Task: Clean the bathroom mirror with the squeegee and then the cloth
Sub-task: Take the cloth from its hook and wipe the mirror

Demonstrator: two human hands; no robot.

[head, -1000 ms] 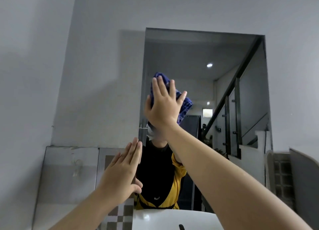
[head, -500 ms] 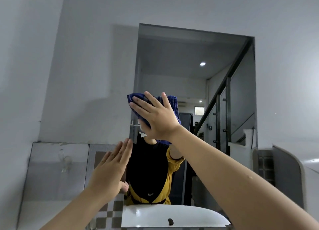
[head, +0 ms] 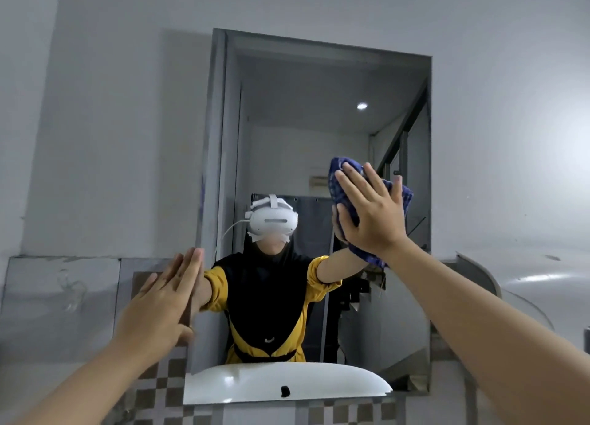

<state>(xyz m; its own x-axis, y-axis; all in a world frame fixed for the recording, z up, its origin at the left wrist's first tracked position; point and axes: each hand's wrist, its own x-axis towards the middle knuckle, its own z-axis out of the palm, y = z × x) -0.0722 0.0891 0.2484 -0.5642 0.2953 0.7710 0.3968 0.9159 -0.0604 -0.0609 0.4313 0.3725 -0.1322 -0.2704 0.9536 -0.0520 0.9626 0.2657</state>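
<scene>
The rectangular bathroom mirror (head: 319, 112) hangs on the grey wall straight ahead. My right hand (head: 370, 214) presses a crumpled blue checked cloth (head: 338, 185) flat against the glass on the mirror's right side, fingers spread over it. My left hand (head: 162, 306) rests with straight fingers on the mirror's lower left edge and holds nothing. The mirror reflects a person in a yellow and black top with a white headset. No squeegee is in view.
A white basin shows reflected at the mirror's bottom (head: 287, 383). Grey and white checked tiles (head: 159, 389) run along the wall below the mirror. A pale curved fixture (head: 517, 284) stands at the right. A tiled panel (head: 60, 293) covers the lower left wall.
My right hand has swept the cloth from the mirror's left side, across the middle, to its right side. My left hand has stayed at the lower left edge.
</scene>
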